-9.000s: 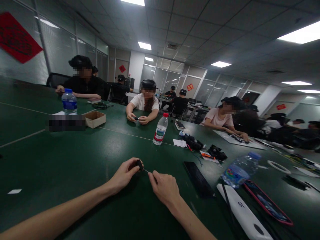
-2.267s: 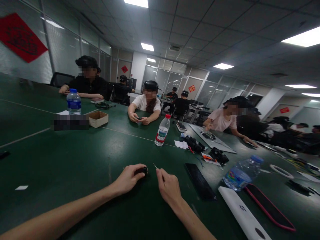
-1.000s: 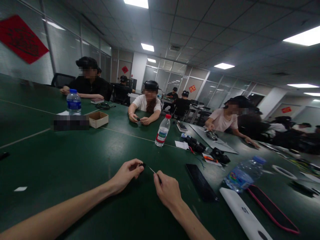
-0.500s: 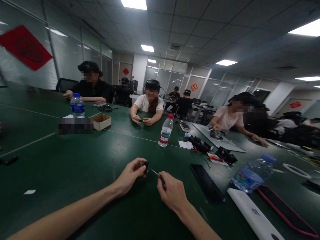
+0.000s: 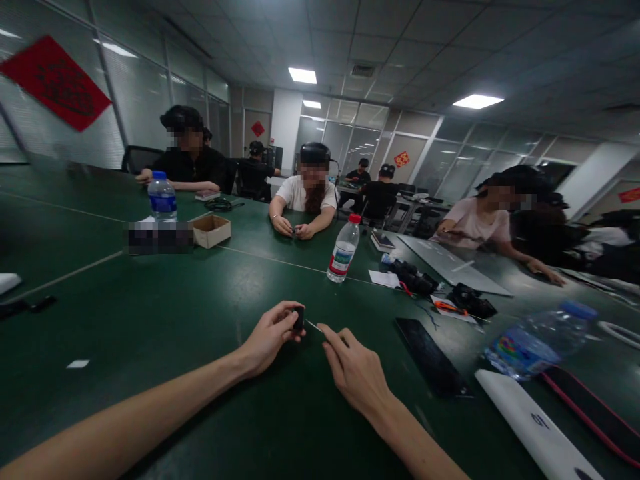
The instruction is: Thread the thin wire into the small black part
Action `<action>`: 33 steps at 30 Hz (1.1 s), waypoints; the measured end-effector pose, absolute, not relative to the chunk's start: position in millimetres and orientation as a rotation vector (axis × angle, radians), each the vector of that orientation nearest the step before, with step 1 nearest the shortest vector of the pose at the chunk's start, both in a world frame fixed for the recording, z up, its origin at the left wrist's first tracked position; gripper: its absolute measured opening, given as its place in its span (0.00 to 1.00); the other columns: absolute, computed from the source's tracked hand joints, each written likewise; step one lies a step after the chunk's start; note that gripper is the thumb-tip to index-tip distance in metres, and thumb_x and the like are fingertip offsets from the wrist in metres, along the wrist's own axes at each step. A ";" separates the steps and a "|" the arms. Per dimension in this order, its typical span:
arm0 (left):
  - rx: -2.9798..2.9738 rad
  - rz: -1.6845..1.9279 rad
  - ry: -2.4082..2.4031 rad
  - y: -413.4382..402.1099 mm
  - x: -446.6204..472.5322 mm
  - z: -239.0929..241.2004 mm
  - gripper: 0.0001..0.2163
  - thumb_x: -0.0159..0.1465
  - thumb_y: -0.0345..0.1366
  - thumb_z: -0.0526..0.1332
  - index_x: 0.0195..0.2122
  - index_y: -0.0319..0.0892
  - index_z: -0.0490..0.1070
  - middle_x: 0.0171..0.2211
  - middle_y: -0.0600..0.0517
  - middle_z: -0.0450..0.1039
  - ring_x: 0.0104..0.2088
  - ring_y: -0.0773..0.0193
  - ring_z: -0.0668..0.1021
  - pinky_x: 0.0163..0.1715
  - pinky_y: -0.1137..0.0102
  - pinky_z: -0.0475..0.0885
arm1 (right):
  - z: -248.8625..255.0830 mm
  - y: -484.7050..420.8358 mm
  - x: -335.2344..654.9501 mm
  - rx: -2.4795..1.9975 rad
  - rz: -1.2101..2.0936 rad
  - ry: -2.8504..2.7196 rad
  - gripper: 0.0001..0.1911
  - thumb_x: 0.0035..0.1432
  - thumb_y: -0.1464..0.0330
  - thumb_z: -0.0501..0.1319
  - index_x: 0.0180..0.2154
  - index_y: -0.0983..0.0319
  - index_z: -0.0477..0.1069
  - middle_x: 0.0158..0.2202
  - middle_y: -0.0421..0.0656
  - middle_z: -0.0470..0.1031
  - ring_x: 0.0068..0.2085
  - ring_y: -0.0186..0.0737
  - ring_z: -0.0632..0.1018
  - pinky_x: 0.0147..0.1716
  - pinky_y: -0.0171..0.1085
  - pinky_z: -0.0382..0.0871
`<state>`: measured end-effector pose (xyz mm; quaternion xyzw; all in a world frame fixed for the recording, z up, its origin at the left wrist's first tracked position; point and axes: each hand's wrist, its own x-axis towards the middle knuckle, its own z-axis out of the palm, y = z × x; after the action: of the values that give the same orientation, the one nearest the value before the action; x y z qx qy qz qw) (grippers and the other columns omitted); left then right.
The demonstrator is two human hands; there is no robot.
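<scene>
Head view, black piece point(image 5: 299, 319), long axis upright

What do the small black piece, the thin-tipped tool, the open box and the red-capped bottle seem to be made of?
Small black piece: perhaps plastic; dark, smooth-looking, too small to be sure.
Thin-tipped tool: tip likely metal, slim and bright; the rest is hidden.
Open box: probably matte cardboard; pale outside, brown inside.
Red-capped bottle: likely clear, glossy plastic; see-through with highlights.

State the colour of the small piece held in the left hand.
The small piece is black, shown in the head view.
</scene>
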<state>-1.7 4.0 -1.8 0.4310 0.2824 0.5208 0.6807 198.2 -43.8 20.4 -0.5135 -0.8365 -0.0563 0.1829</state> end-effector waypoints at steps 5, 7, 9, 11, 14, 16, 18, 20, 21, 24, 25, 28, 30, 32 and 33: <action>0.996 1.175 0.639 2.7 -2.4 -0.1 0.15 0.60 0.40 0.64 0.47 0.42 0.71 0.36 0.49 0.70 0.35 0.64 0.75 0.34 0.70 0.68 | 20.1 -44.9 198.8 -1.459 -0.110 -2.382 0.15 0.67 0.64 0.47 0.48 0.61 0.67 0.32 0.41 0.70 0.26 0.31 0.69 0.23 0.30 0.56; 1.009 1.172 0.650 2.1 -2.6 1.0 0.15 0.60 0.40 0.64 0.47 0.43 0.71 0.38 0.48 0.71 0.37 0.63 0.75 0.35 0.70 0.68 | 20.3 -45.3 198.8 -1.470 -0.088 -2.385 0.14 0.66 0.64 0.48 0.44 0.62 0.69 0.29 0.40 0.70 0.24 0.30 0.68 0.23 0.30 0.54; 1.028 1.172 0.661 1.1 -2.9 2.2 0.15 0.59 0.40 0.64 0.47 0.43 0.71 0.40 0.48 0.71 0.39 0.62 0.74 0.36 0.70 0.68 | 21.2 -45.7 198.6 -1.477 -0.070 -2.395 0.14 0.67 0.64 0.47 0.41 0.61 0.69 0.28 0.40 0.70 0.24 0.30 0.67 0.23 0.29 0.52; 1.063 1.168 0.662 0.1 -3.0 3.3 0.16 0.59 0.41 0.65 0.48 0.44 0.70 0.40 0.47 0.72 0.40 0.61 0.74 0.37 0.69 0.68 | 22.5 -46.1 198.1 -1.485 -0.068 -2.402 0.15 0.67 0.64 0.46 0.40 0.61 0.69 0.28 0.40 0.70 0.24 0.30 0.67 0.23 0.30 0.51; 1.126 1.162 0.661 -0.6 -3.1 3.7 0.18 0.59 0.41 0.65 0.50 0.44 0.70 0.40 0.47 0.72 0.40 0.61 0.74 0.38 0.68 0.68 | 24.2 -46.8 197.5 -1.506 -0.079 -2.411 0.16 0.68 0.63 0.45 0.39 0.60 0.70 0.28 0.40 0.71 0.24 0.30 0.68 0.23 0.30 0.51; 1.155 1.161 0.671 -0.3 -3.2 2.8 0.19 0.58 0.42 0.65 0.50 0.43 0.70 0.41 0.47 0.73 0.40 0.61 0.74 0.40 0.67 0.68 | 24.6 -47.2 197.4 -1.521 -0.086 -2.414 0.17 0.68 0.63 0.44 0.39 0.61 0.70 0.28 0.40 0.71 0.24 0.30 0.68 0.23 0.30 0.51; 1.177 1.167 0.689 0.3 -3.4 1.5 0.19 0.58 0.42 0.65 0.50 0.43 0.71 0.42 0.47 0.73 0.40 0.60 0.74 0.42 0.66 0.69 | 24.3 -47.4 197.7 -1.529 -0.093 -2.412 0.18 0.68 0.63 0.44 0.39 0.61 0.70 0.28 0.40 0.72 0.24 0.30 0.68 0.22 0.30 0.51; 1.203 1.180 0.706 1.0 -3.5 0.5 0.19 0.57 0.42 0.65 0.49 0.42 0.71 0.41 0.47 0.74 0.41 0.59 0.75 0.44 0.65 0.69 | 23.7 -47.4 198.1 -1.529 -0.095 -2.406 0.18 0.68 0.63 0.44 0.38 0.60 0.70 0.27 0.40 0.72 0.23 0.30 0.69 0.22 0.29 0.50; 1.216 1.188 0.712 1.1 -3.5 0.4 0.19 0.57 0.41 0.65 0.49 0.42 0.71 0.41 0.47 0.74 0.41 0.59 0.75 0.45 0.64 0.69 | 23.4 -47.3 198.3 -1.526 -0.092 -2.400 0.17 0.68 0.63 0.45 0.37 0.60 0.70 0.26 0.40 0.71 0.23 0.30 0.69 0.21 0.29 0.50; 1.253 1.191 0.721 0.9 -3.1 1.7 0.17 0.58 0.39 0.65 0.48 0.41 0.71 0.40 0.47 0.75 0.42 0.59 0.76 0.47 0.62 0.69 | 23.3 -47.4 198.3 -1.530 -0.110 -2.387 0.16 0.68 0.62 0.46 0.36 0.60 0.70 0.25 0.39 0.71 0.21 0.30 0.69 0.20 0.29 0.49; 1.264 1.188 0.720 0.5 -3.0 2.7 0.17 0.57 0.38 0.66 0.47 0.41 0.72 0.40 0.47 0.75 0.42 0.58 0.76 0.48 0.62 0.68 | 23.7 -47.6 198.1 -1.543 -0.136 -2.387 0.16 0.68 0.62 0.47 0.35 0.60 0.70 0.25 0.39 0.71 0.21 0.30 0.69 0.20 0.30 0.48; 1.307 1.172 0.728 -1.5 -2.6 6.4 0.15 0.57 0.36 0.66 0.46 0.41 0.72 0.40 0.47 0.76 0.42 0.58 0.77 0.48 0.61 0.68 | 24.6 -48.5 197.9 -1.589 -0.234 -2.403 0.17 0.68 0.61 0.46 0.34 0.59 0.70 0.25 0.40 0.72 0.21 0.32 0.71 0.20 0.31 0.46; 1.343 1.166 0.750 -3.1 -2.6 8.7 0.15 0.57 0.36 0.66 0.45 0.41 0.72 0.40 0.47 0.76 0.42 0.57 0.77 0.48 0.61 0.69 | 24.1 -48.7 198.5 -1.601 -0.271 -2.410 0.18 0.68 0.60 0.46 0.33 0.59 0.69 0.24 0.40 0.72 0.22 0.33 0.72 0.20 0.31 0.45; 1.362 1.163 0.764 -4.5 -2.8 9.8 0.14 0.57 0.36 0.66 0.44 0.40 0.72 0.40 0.46 0.76 0.41 0.57 0.78 0.47 0.61 0.69 | 22.5 -48.5 199.5 -1.587 -0.273 -2.409 0.19 0.68 0.59 0.46 0.33 0.59 0.69 0.24 0.39 0.72 0.22 0.34 0.72 0.20 0.31 0.46; 1.357 1.165 0.760 -5.0 -2.8 9.9 0.14 0.58 0.36 0.65 0.44 0.40 0.71 0.40 0.46 0.75 0.41 0.57 0.78 0.46 0.61 0.70 | 21.5 -48.2 200.1 -1.576 -0.269 -2.406 0.19 0.68 0.58 0.46 0.33 0.59 0.69 0.24 0.39 0.72 0.21 0.33 0.72 0.20 0.31 0.46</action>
<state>-2.8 -5.0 9.9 0.5768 0.3229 0.4951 0.5638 200.1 -48.2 21.5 -0.5413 -0.8262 -0.0922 0.1261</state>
